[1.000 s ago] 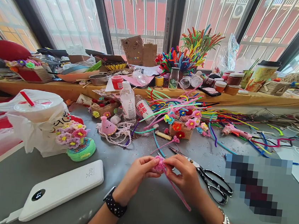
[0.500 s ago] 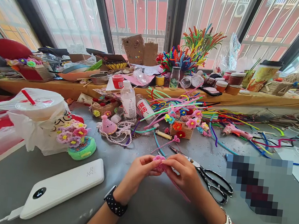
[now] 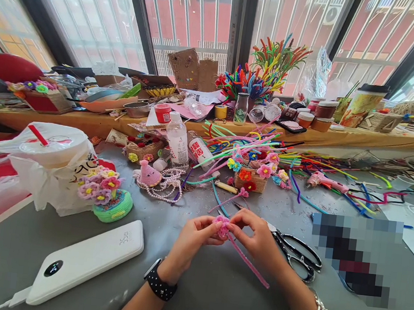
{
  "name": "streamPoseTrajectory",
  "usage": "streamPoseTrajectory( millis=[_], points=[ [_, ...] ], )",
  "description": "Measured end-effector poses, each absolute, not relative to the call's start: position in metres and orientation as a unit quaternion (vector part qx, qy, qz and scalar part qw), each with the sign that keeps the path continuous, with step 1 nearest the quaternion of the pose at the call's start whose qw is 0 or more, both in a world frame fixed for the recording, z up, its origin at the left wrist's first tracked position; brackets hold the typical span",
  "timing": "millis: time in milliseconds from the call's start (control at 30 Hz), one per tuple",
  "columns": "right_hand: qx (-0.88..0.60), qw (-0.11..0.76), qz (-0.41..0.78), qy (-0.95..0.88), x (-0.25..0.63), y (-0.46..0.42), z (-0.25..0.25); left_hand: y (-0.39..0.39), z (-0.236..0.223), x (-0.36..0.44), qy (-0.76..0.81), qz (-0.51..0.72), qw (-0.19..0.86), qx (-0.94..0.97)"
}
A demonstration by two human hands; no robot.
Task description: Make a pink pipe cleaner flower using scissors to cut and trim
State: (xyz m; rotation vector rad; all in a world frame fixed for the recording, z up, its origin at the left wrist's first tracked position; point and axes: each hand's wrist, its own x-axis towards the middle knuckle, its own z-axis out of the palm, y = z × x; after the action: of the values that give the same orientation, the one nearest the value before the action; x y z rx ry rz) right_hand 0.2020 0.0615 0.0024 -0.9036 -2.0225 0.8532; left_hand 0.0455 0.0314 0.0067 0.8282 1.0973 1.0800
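Between my two hands, above the grey table, is a pink pipe-cleaner flower [image 3: 221, 225] with looped petals. My left hand [image 3: 198, 235] pinches its left side between thumb and fingers. The fingertips of my right hand [image 3: 254, 233] grip its right edge. A straight pink stem [image 3: 250, 265] slants from the flower down to the right, below my right hand. Black-handled scissors [image 3: 298, 256] lie just right of my right hand, their blades partly hidden behind it. Beyond my hands a small pink flower [image 3: 243, 192] on a stem rests on the table.
A white power bank [image 3: 88, 261] lies at left, near a green pot of crocheted flowers [image 3: 112, 207] and a bagged drink cup [image 3: 56, 146]. Behind are bottles [image 3: 177, 142], a flower basket [image 3: 251, 179], loose pipe cleaners and a pink glue gun [image 3: 326, 181]. A blurred-out object [image 3: 355, 259] lies right.
The pink stem has swung out and shows more fully, pointing down to the right. My right hand has shifted slightly upward at the flower; my left hand has barely moved.
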Motion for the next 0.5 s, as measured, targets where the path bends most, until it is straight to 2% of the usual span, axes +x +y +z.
streamPoseTrajectory(
  millis=[500],
  points=[
    [-0.346,0.368,0.261,-0.823,0.202,0.0607,0.0019,0.0305,0.0045,0.0458,0.477,0.48,0.63,0.38]
  ],
)
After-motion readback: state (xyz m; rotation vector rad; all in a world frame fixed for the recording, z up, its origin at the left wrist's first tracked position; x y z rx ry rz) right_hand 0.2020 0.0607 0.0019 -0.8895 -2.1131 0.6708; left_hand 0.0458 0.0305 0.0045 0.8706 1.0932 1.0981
